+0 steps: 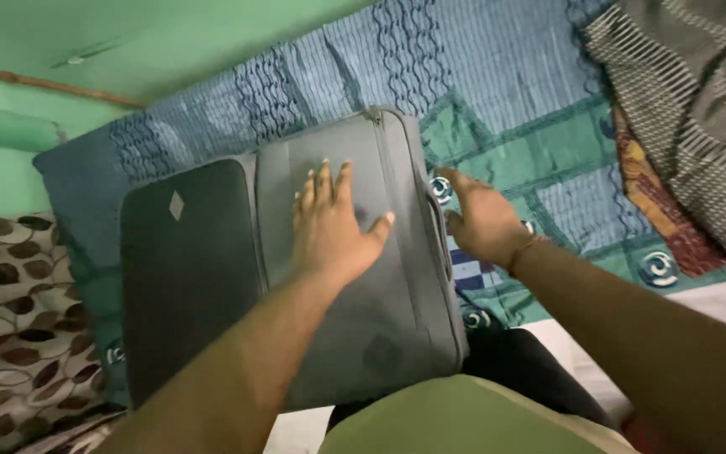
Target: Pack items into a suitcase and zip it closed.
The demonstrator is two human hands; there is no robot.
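Left hand (329,223) flat, fingers spread, pressing grey suitcase (338,277) lid at centre. Right hand (481,220) open at 3 o'clock, against the side handle, gripping nothing. Best to press firm while feeling along the zip edge. Zip pull unclear. Patterned bedsheet (531,109) toward 12; suitcase near edge hidden by arm.

Green wall (10,181) behind a bed with blue patterned sheet (497,76).
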